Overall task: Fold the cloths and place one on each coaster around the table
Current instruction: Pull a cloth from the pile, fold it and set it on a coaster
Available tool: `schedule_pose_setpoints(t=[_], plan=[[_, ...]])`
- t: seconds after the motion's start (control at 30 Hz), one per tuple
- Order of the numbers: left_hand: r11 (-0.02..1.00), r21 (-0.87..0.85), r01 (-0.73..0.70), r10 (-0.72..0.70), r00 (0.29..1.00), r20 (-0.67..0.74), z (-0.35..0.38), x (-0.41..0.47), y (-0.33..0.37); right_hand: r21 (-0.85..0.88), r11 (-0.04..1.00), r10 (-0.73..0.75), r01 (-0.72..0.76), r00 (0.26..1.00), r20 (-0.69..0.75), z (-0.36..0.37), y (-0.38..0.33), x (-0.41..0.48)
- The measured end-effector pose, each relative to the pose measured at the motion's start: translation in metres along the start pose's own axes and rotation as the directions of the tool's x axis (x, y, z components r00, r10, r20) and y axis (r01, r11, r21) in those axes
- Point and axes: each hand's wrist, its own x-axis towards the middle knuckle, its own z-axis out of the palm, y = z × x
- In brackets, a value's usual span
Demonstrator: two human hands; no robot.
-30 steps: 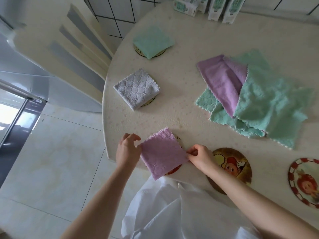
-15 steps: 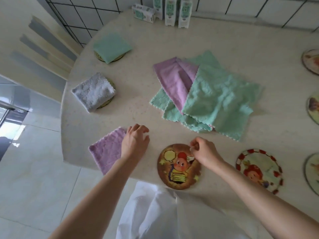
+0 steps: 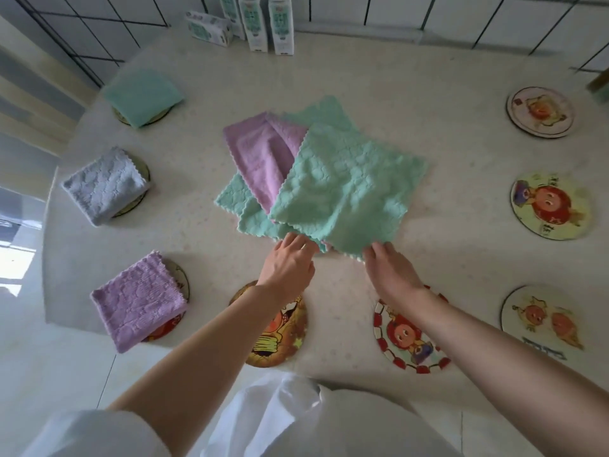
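Note:
A loose pile lies mid-table: a mint green cloth (image 3: 346, 189) on top, a purple cloth (image 3: 260, 156) and another green cloth (image 3: 250, 216) under it. My left hand (image 3: 290, 263) and my right hand (image 3: 390, 270) pinch the top green cloth's near edge, the right one at its corner. Folded cloths rest on three coasters at the left: a purple one (image 3: 138, 301), a grey one (image 3: 105, 186) and a green one (image 3: 143, 94). Bare picture coasters lie near me (image 3: 283, 341) (image 3: 408, 341) and along the right (image 3: 540, 319) (image 3: 550, 206) (image 3: 540, 112).
The round cream table (image 3: 379, 80) ends close to my body and curves away at the left, with tiled floor (image 3: 49, 374) below. Several white and green cartons (image 3: 263, 21) stand at the far edge against a gridded wall.
My left hand left the folded purple cloth on its coaster. Both hands moved forward to the pile and took hold of the top green cloth's near edge. The view swung right.

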Motion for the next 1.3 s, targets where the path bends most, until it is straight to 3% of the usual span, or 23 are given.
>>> schedule_pose_setpoints(t=[0.13, 0.3, 0.43, 0.57, 0.63, 0.7, 0.83, 0.87, 0.97, 1.03, 1.17, 1.3], plan=[[0.985, 0.083, -0.148, 0.147, 0.989, 0.023, 0.004, 0.027, 0.005, -0.135, 0.991, -0.021, 0.016, 0.999, -0.036, 0.000, 0.003, 0.010], [0.979, 0.143, -0.145, 0.098, 0.951, 0.293, 0.012, 0.046, 0.010, 0.054, 0.998, -0.028, 0.038, 0.982, -0.188, -0.013, 0.018, 0.020], [0.987, 0.098, -0.124, 0.111, 0.986, 0.124, 0.011, 0.059, 0.006, 0.198, 0.977, -0.001, 0.085, 0.921, -0.389, -0.037, 0.034, 0.017], [0.981, 0.184, -0.059, 0.053, 0.998, 0.038, 0.000, 0.079, -0.004, 0.289, 0.957, 0.108, 0.030, 0.886, -0.451, -0.062, 0.054, 0.015], [0.974, 0.225, -0.026, 0.019, 0.999, 0.033, -0.011, 0.088, -0.013, 0.508, 0.861, 0.227, -0.001, 0.896, -0.382, -0.074, 0.061, 0.018], [0.966, 0.258, -0.007, 0.003, 1.000, 0.015, -0.022, 0.094, -0.024, 0.714, 0.700, 0.331, 0.000, 0.887, -0.324, -0.083, 0.067, 0.022], [0.977, 0.177, 0.122, -0.134, 0.990, 0.055, -0.045, 0.108, -0.047, 0.861, 0.509, 0.456, 0.002, 0.848, -0.272, -0.090, 0.080, 0.036], [0.982, 0.107, 0.156, -0.165, 0.983, 0.084, -0.050, 0.111, -0.050, 0.862, 0.507, 0.476, -0.019, 0.839, -0.262, -0.091, 0.082, 0.039], [0.959, -0.137, 0.249, -0.227, 0.962, 0.154, -0.066, 0.122, -0.048, 0.760, 0.645, 0.497, -0.078, 0.798, -0.340, -0.095, 0.089, 0.048], [0.921, -0.242, 0.306, -0.272, 0.948, 0.163, -0.077, 0.133, -0.042, 0.727, 0.681, 0.484, -0.085, 0.798, -0.359, -0.100, 0.091, 0.052], [0.904, -0.291, 0.313, -0.295, 0.950, 0.106, -0.096, 0.156, -0.028, 0.672, 0.736, 0.459, -0.085, 0.793, -0.402, -0.112, 0.098, 0.056], [0.933, -0.300, 0.199, -0.217, 0.976, -0.029, -0.115, 0.165, -0.011, 0.632, 0.769, 0.487, -0.091, 0.723, -0.489, -0.128, 0.106, 0.051]])
